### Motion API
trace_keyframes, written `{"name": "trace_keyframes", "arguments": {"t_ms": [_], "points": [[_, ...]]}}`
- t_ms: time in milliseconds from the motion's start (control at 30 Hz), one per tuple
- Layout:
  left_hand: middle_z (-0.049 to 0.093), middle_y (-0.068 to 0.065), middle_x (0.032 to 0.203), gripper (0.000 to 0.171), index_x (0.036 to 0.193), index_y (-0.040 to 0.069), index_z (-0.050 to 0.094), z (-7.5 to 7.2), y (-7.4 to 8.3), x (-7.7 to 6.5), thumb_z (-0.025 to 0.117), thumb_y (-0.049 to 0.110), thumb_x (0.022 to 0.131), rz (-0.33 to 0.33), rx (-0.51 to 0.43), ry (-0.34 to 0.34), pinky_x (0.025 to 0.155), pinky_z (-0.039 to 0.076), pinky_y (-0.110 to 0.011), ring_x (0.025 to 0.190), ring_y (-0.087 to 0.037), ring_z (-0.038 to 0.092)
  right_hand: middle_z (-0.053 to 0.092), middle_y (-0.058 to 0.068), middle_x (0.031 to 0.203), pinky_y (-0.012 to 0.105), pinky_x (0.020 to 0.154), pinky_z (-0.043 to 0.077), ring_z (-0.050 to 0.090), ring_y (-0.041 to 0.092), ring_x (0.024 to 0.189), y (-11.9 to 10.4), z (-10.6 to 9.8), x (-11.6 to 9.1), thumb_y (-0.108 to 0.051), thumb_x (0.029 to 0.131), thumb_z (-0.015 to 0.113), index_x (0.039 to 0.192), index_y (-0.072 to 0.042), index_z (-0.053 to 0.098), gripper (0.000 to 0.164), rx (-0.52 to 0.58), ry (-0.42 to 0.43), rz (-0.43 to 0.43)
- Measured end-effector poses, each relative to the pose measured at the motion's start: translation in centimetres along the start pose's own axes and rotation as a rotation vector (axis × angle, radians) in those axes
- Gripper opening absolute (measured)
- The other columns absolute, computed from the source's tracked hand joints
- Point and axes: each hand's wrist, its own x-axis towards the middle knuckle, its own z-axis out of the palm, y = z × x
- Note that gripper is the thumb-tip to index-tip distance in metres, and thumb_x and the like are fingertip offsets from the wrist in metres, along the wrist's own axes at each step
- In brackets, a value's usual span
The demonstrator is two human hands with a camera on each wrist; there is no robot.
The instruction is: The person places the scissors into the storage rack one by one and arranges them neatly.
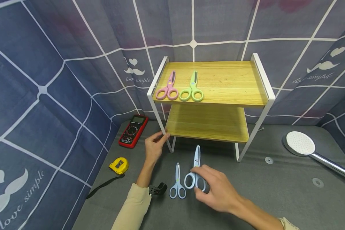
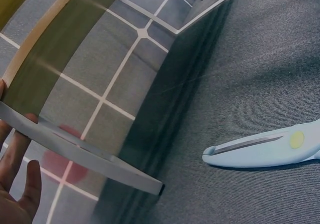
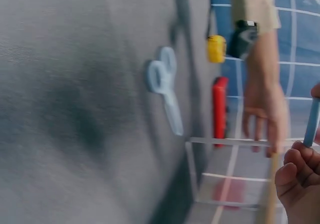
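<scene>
A two-tier shelf has pale wooden boards and a white metal frame. My left hand grips its left side, thumb at the lower board's front corner; the left wrist view shows fingers around the white leg. By its handles, my right hand holds light blue scissors, blades pointing toward the shelf and raised over the table. A second pair of blue scissors lies on the table between the hands. Pink scissors and green scissors lie side by side on the upper board's left half.
Left of the shelf lie a red multimeter and a yellow tape measure with a black strap. On the right are a shower head and two metal washers. A checked curtain hangs behind.
</scene>
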Motion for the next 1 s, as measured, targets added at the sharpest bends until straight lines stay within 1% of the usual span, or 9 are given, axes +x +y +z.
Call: {"name": "trace_keyframes", "arguments": {"t_ms": [167,367,500,600,733,900,1000], "points": [[0.066,-0.037,0.089,0.019,0.100,-0.018,0.068,0.0,0.1,-0.1,0.073,-0.007,0.085,0.001,0.015,-0.001,0.067,0.055,-0.016,0.073,-0.004,0.069,0.054,-0.012,0.088,0.011,0.059,0.038,0.047,0.001,0.068,-1.5,-2.2,1.1,-0.010,0.071,0.073,0.120,-0.013,0.063,0.050,0.033,0.099,-0.120],[0.068,-0.031,0.101,0.019,0.102,-0.017,0.069,0.1,0.1,0.0,0.073,-0.007,0.085,-0.007,0.007,0.001,0.072,0.057,-0.020,0.077,-0.006,0.069,0.055,-0.010,0.087,0.012,0.060,0.040,0.049,0.003,0.071,-3.2,-5.0,2.8,-0.009,0.069,0.069,0.118,-0.005,0.064,0.049,0.044,0.200,-0.280],[0.068,-0.030,0.106,0.019,0.102,-0.017,0.069,0.0,0.0,0.0,0.072,-0.008,0.085,-0.013,-0.010,0.000,0.074,0.057,-0.022,0.078,-0.007,0.070,0.056,-0.008,0.086,0.014,0.059,0.040,0.048,0.004,0.069,-3.9,-6.9,4.1,-0.012,0.073,0.064,0.116,-0.002,0.065,0.043,0.003,0.244,-0.328],[0.067,-0.031,0.107,0.020,0.102,-0.018,0.068,-0.1,-0.1,0.0,0.072,-0.010,0.085,-0.015,-0.030,-0.002,0.074,0.057,-0.022,0.078,-0.008,0.070,0.056,-0.008,0.086,0.014,0.056,0.039,0.048,0.004,0.068,-4.0,-8.3,5.2,-0.014,0.076,0.063,0.116,-0.003,0.066,0.042,-0.033,0.249,-0.324],[0.066,-0.033,0.107,0.019,0.102,-0.018,0.068,-0.2,-0.1,0.0,0.072,-0.011,0.085,-0.014,-0.038,-0.002,0.072,0.057,-0.022,0.079,-0.008,0.070,0.056,-0.009,0.084,0.014,0.053,0.037,0.045,0.002,0.064,-3.7,-10.3,6.6,-0.014,0.075,0.064,0.117,-0.005,0.067,0.043,-0.069,0.229,-0.275],[0.066,-0.032,0.107,0.020,0.103,-0.018,0.068,-0.1,0.0,0.0,0.071,-0.010,0.085,-0.017,-0.042,-0.007,0.073,0.058,-0.024,0.079,-0.009,0.070,0.054,-0.010,0.081,0.016,0.053,0.034,0.042,0.003,0.063,-3.3,-12.6,8.2,-0.011,0.073,0.066,0.116,-0.007,0.069,0.044,-0.105,0.224,-0.251],[0.067,-0.030,0.106,0.020,0.103,-0.017,0.068,-0.1,0.0,0.0,0.072,-0.009,0.085,-0.014,-0.026,-0.009,0.074,0.058,-0.024,0.079,-0.012,0.071,0.053,-0.009,0.078,0.018,0.054,0.033,0.043,0.006,0.063,-3.1,-13.5,9.2,-0.007,0.071,0.067,0.110,-0.007,0.072,0.038,-0.118,0.241,-0.223]]}}
